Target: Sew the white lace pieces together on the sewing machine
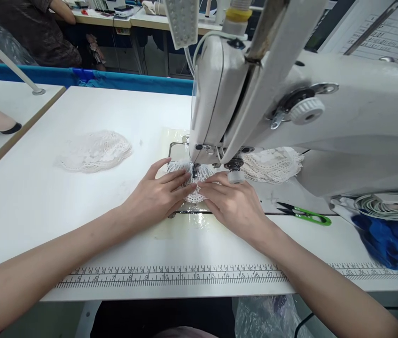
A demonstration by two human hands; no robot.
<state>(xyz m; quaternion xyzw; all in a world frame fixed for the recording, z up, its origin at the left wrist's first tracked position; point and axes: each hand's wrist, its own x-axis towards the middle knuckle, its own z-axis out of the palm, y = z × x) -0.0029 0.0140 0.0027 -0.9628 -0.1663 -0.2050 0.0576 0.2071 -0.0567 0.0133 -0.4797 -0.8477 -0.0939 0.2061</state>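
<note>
White netted lace [196,198] with a curved, finely scalloped edge lies under the sewing machine's head [214,89], where my left hand [158,195] and right hand [232,199] rest on it, fingers extended, unclenched.

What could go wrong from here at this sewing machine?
The left hand and right hand lie close to the dark metal presser foot; a finger might get caught. The white scalloped lace under them could shift or pucker. Green-handled scissors, with black blades toward the right hand, might scratch it.
</note>
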